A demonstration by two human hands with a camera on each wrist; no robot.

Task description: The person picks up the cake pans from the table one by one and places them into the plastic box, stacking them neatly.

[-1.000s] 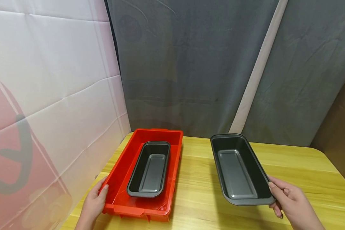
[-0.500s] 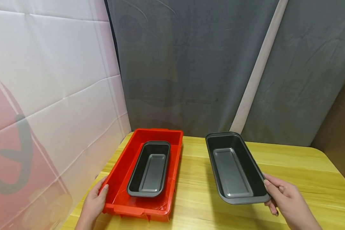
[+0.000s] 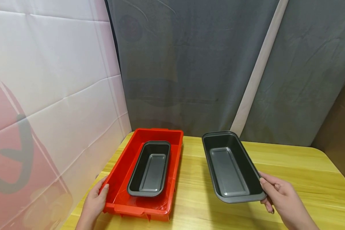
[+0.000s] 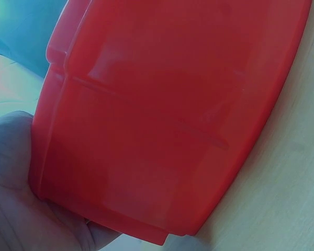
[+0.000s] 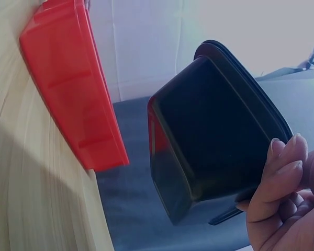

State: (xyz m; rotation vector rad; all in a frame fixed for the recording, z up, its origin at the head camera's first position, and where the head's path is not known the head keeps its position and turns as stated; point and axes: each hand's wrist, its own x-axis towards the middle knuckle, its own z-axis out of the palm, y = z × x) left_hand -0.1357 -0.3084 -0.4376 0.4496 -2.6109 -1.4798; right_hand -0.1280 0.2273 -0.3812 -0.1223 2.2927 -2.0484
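Note:
My right hand (image 3: pixel 281 195) pinches the near right corner of a dark grey loaf pan (image 3: pixel 229 171), thumb over the rim and fingers beneath. The pan is held above the table, its shadow falling below it. In the right wrist view the pan's outside (image 5: pixel 214 120) shows, with my fingers (image 5: pixel 282 178) curled at its rim. On the left stands a red plastic tray (image 3: pixel 129 210), a second loaf pan (image 3: pixel 153 172) lying inside it. My left hand (image 3: pixel 94 201) grips the tray's near left corner, thumb on the rim. The left wrist view shows the tray's outer wall (image 4: pixel 141 125) close up.
The wooden table (image 3: pixel 191 179) stretches under everything and shows between tray and held pan. A white printed cloth (image 3: pixel 74 89) hangs along the left side. Behind the table is a grey curtain (image 3: pixel 184 70), and a brown panel (image 3: pixel 339 127) stands at the right.
My right hand has carried the held loaf pan a little to the left, toward the red tray. My left hand, the tray and the pan inside it look unmoved.

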